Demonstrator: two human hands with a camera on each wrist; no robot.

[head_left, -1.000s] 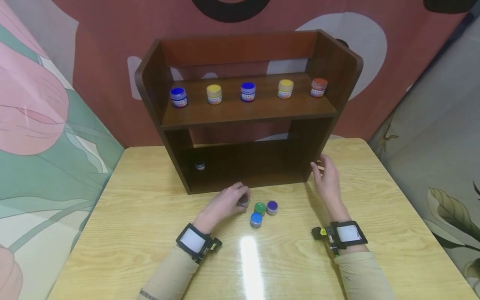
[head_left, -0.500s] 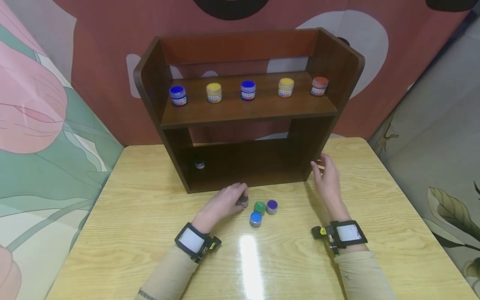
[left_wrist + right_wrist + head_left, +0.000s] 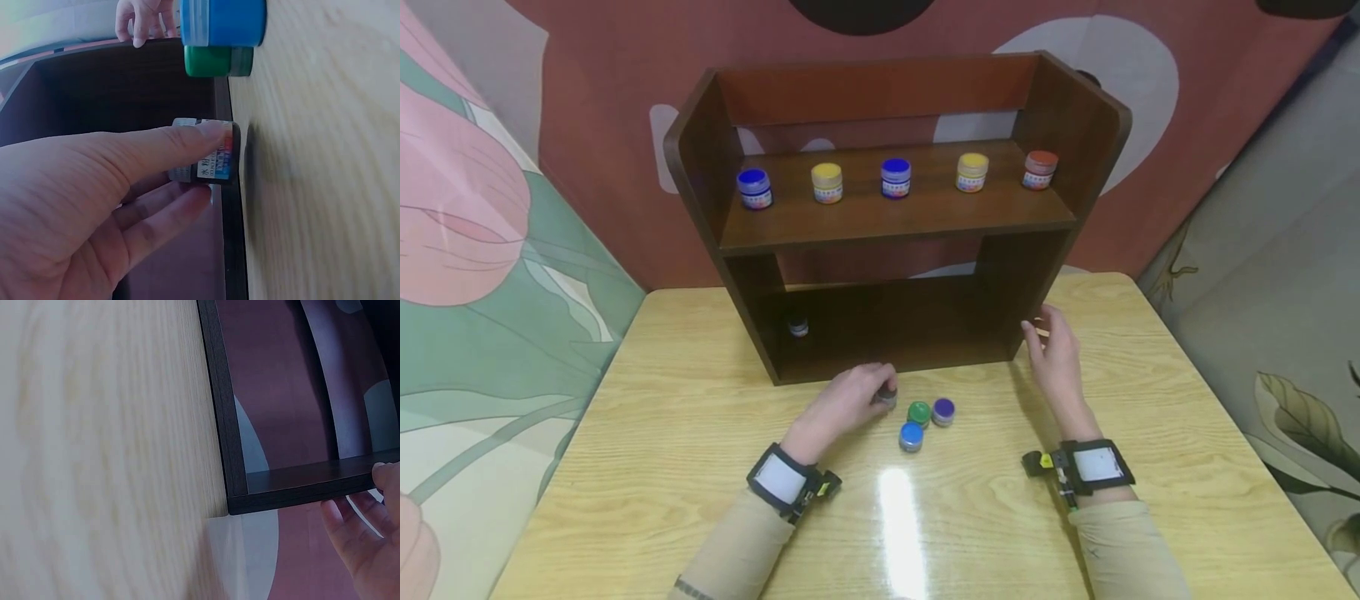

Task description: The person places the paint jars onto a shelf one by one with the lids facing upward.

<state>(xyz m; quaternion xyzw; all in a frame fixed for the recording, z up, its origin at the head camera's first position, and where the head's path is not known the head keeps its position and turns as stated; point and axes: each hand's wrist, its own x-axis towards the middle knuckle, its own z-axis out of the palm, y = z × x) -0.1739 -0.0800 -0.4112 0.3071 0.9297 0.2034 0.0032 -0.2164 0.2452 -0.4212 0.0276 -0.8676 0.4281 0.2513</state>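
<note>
My left hand [image 3: 842, 406] pinches a small black-looking paint jar [image 3: 217, 164] between thumb and fingers, close over the table in front of the shelf. Its printed label faces the left wrist camera. Just right of it stand a green-lidded jar [image 3: 919, 413], a blue-lidded jar [image 3: 912, 437] and a purple-lidded jar [image 3: 943, 412], grouped together. My right hand [image 3: 1056, 360] holds the right side panel [image 3: 306, 489] of the dark wooden shelf [image 3: 895, 237], thumb at the front edge and fingers along the outer face.
On the upper board stand several paint jars: two blue, two yellow [image 3: 827, 183] and a red one [image 3: 1040, 171]. A dark-lidded jar [image 3: 798, 327] sits at the left of the lower compartment. The wooden table [image 3: 985, 533] reaches a patterned wall cloth [image 3: 602, 167].
My left hand and its jar have barely shifted, slightly up and left in the head view, as the whole scene drifts a little. My right hand stays at the shelf panel.
</note>
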